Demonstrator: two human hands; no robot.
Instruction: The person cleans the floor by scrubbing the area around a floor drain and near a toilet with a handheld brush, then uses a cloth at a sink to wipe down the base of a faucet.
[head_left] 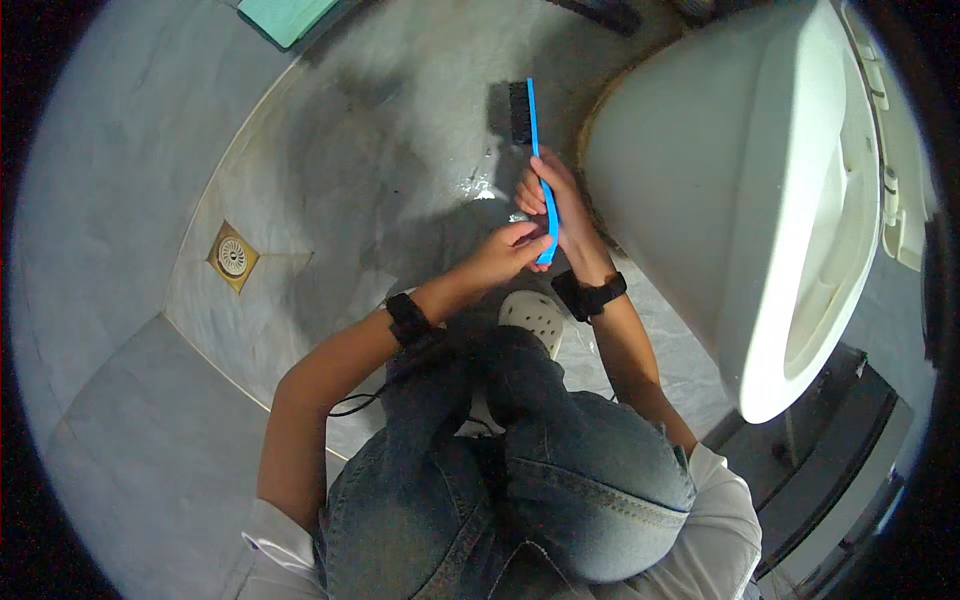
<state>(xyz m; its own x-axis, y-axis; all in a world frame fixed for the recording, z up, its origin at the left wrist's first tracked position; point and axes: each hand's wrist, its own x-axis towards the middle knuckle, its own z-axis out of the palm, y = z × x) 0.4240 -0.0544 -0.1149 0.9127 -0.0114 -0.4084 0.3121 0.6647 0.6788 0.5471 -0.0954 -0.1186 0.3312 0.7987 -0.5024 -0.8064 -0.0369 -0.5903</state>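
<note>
Grey marbled floor (350,190) fills the centre of my head view, its left edge marked by a pale seam against grey wall tiles (110,220). Nearest me: bent knees in jeans (590,490), then one white clog (530,318) with holes. A thin black cable (355,405) loops beside the left leg.

Grip: left hand (503,257) pinches the tail end of a blue brush (534,130), gap closed onto the handle. Right hand (566,200) is wrapped round the handle higher up, fingers curled in. Brush appears held above the floor, head pointing away from me, black bristles (519,112) facing left. I cannot tell how firm either hold is.

Around: shiny, apparently wet patch (483,190) just left of the right hand; round drain (232,255) near the floor's left edge; white toilet (700,170) along the floor's right side, near the right hand. Farther off, a pale green object (286,18) by the floor's far left corner, kind unclear.

Risks, my judgement: damp fingers could let the handle twist; right knuckles could knock the toilet on a wide swing; the clog could slide on wet tile; the cable could snag a leg.
</note>
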